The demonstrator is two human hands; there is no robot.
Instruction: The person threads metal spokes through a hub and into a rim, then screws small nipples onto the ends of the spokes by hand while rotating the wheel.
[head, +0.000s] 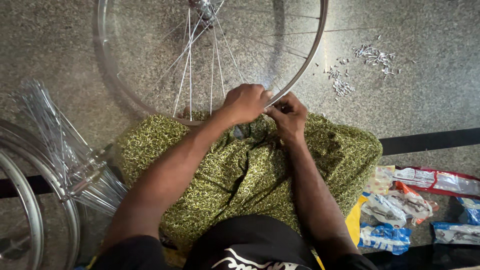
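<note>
A silver bicycle wheel rim (312,47) stands in front of me, its lower edge resting on my lap, which is covered by a green patterned cloth (240,170). Thin spokes (189,65) run from the hub (204,7) at the top down to the rim. My left hand (246,102) is closed over the rim's lower edge. My right hand (287,114) pinches something small at the rim just beside it; what it holds is hidden by the fingers.
Small metal spoke nipples (372,56) lie scattered on the speckled stone floor at upper right. A bundle of loose spokes (60,145) and another rim (30,210) lie at left. Several plastic parts packets (415,200) lie at lower right.
</note>
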